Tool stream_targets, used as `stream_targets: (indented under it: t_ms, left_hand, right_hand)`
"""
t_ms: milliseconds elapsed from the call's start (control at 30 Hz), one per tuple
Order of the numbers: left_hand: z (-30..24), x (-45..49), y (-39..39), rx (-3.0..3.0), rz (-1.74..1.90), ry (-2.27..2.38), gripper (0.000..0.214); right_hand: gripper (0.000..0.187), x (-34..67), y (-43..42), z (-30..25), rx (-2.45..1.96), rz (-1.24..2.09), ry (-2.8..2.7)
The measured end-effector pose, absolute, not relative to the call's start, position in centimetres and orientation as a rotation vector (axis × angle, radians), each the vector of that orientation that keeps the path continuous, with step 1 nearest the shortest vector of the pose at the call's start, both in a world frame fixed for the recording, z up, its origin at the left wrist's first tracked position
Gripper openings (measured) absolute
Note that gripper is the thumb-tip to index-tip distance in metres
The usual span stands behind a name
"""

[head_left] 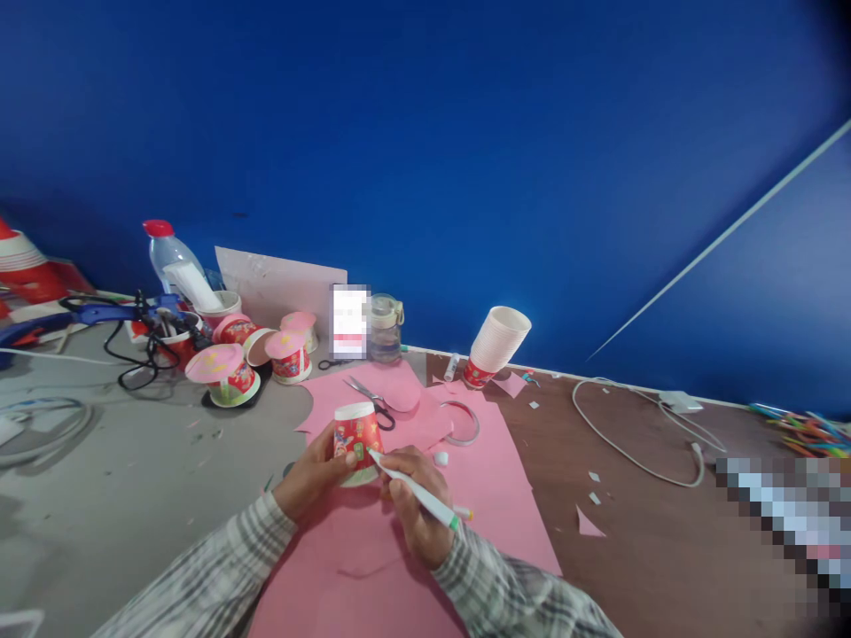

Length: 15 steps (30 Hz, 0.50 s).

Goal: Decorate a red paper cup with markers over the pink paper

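Note:
My left hand (317, 470) is closed round the side of a red printed paper cup (355, 432), which stands upside down over the pink paper (492, 478). In my right hand (420, 501) is a white marker pen (425, 501) with a green end, its tip touching or very near the cup's lower right side. Behind the cup lie dark-handled scissors (382, 415) and a pink paper disc (402, 390). A roll of tape (475, 424) rests on the paper to the right. Part of the cup's rim is hidden by my fingers.
Several cups with pink paper tops (289, 354) stand at the left, near a red-capped bottle (169, 252). A leaning stack of paper cups (498, 341) is at the back right. A white cable (618, 465) and paper scraps (589, 523) lie on the brown tabletop.

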State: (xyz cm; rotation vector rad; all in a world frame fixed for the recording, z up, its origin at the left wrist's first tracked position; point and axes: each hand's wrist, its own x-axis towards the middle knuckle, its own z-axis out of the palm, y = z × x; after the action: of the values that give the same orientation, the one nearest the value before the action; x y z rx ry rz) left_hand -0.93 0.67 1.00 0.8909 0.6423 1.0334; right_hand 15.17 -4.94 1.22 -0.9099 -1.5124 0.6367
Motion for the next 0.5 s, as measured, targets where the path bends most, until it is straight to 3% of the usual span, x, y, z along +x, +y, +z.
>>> stream_targets:
  t_ms: [500]
  left_hand:
    - [1.1, -0.8, 0.61, 0.864, 1.061, 0.647, 0.033]
  right_hand:
    - [0.02, 15.15, -4.93, 1.62, -0.868, 0.598, -1.531]
